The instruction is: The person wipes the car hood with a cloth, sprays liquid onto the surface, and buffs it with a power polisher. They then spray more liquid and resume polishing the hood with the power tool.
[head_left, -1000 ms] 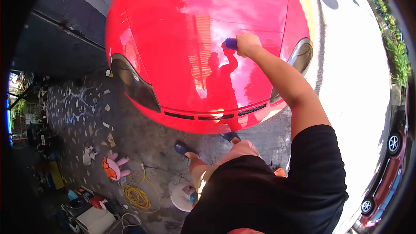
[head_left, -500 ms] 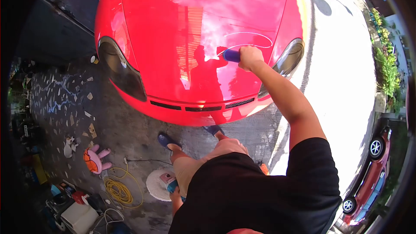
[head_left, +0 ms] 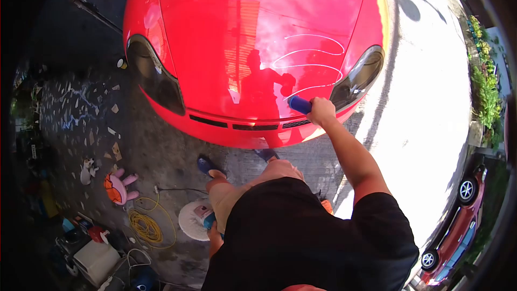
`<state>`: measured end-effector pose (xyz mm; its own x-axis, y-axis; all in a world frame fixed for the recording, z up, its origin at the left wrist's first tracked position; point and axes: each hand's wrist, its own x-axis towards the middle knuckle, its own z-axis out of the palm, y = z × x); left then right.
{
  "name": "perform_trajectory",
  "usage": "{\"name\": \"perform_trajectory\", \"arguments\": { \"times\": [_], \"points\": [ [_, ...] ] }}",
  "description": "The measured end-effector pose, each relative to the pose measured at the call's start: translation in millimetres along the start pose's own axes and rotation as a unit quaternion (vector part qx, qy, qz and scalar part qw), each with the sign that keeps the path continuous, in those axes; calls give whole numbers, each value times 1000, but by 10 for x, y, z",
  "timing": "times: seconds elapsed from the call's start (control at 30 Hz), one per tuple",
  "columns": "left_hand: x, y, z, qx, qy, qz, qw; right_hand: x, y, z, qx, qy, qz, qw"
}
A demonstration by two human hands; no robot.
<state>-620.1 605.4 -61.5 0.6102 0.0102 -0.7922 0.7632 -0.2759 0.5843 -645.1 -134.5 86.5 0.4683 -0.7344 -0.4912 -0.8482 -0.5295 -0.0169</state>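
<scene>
Standing at the nose of the red car and dispensing from a blue bottle, gripped in the right hand with the fingers wrapped shut round its body. Holding that bottle tipped down at the front lip of the bonnet, just above the grille slots and just beside the headlight on the sunlit side, free end toward the paint; cannot tell whether touching it or hovering just off it. Looks like the laying-out stage of a polish job, close to done on this side: already marked with a white squiggle looping back and forth down the panel to the bottle, but bare of lines toward the shaded headlight. Carrying, low by the left thigh, a polisher with a round white pad; left hand mostly hidden behind the black shirt, so cannot tell how far closed on the handle. Calls next, by the look of it, for lifting the bottle clear without dripping on the bumper, then either running more lines over the unmarked half or swapping to the machine and setting the pad flat on the paint before switching on. Worth minding the yellow cord coiled on the ground behind.
</scene>
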Motion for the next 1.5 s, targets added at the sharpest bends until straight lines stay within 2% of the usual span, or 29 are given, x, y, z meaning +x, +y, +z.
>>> {"name": "perform_trajectory", "arguments": {
  "times": [0.07, 0.2, 0.23, 0.3, 0.4, 0.43, 0.5, 0.57, 0.7, 0.87, 0.93, 1.0, 1.03, 1.07, 1.13, 1.23, 1.3, 1.37, 1.5],
  "points": [
    [66, -22, 9, -6, -3, 35, 999, -172, 89, 156, 35, -13, 7, 999],
    [2, 154, 71, 52, 30, 36, 998, -490, 941, 681, 214, 45, 102, 970],
    [-24, 195, 89, 68, 38, 35, 996, -503, 1161, 984, 357, 61, 101, 927],
    [-101, 274, 142, 93, 48, 33, 994, -523, 1497, 1554, 613, 88, 93, 779],
    [-214, 324, 183, 124, 67, 38, 989, -700, 1252, 1555, 803, 52, 54, 591],
    [-253, 352, 207, 136, 73, 39, 987, -703, 1167, 1549, 834, 5, 39, 550],
    [-325, 393, 230, 157, 83, 45, 983, -622, 938, 1579, 812, -8, -17, 583],
    [-385, 434, 228, 177, 91, 52, 978, -598, 646, 1374, 819, -42, -30, 572],
    [-488, 424, 172, 214, 109, 70, 968, -277, 78, 1065, 767, -53, -127, 626],
    [-576, 17, -107, 269, 157, 96, 945, -270, -973, 625, 642, -83, -336, 684],
    [-524, -233, -231, 330, 173, 143, 917, -369, -1376, 618, 561, -90, -403, 718],
    [-513, -439, -258, 416, 197, 212, 862, -532, -1802, 732, 476, -104, -454, 746],
    [-585, -600, -293, 409, 205, 182, 870, -634, -2057, 846, 432, -115, -484, 752],
    [-633, -721, -336, 366, 199, 127, 900, -720, -2295, 1008, 417, -109, -495, 754],
    [-885, -896, -322, 217, 191, -32, 957, -896, -2800, 1417, 386, -117, -537, 741],
    [-1347, -183, -98, 56, 191, -208, 958, -1120, -3563, 2029, 304, -168, -538, 768],
    [-1324, -538, -384, -16, 143, -254, 956, -1215, -4142, 2547, 252, -197, -533, 783],
    [-1236, -1204, -502, -46, 176, -233, 955, -1237, -4622, 3068, 192, -193, -532, 802],
    [-1145, -932, -668, -49, 149, -322, 934, -1042, -5645, 4476, 46, -177, -549, 815]
  ]
}}
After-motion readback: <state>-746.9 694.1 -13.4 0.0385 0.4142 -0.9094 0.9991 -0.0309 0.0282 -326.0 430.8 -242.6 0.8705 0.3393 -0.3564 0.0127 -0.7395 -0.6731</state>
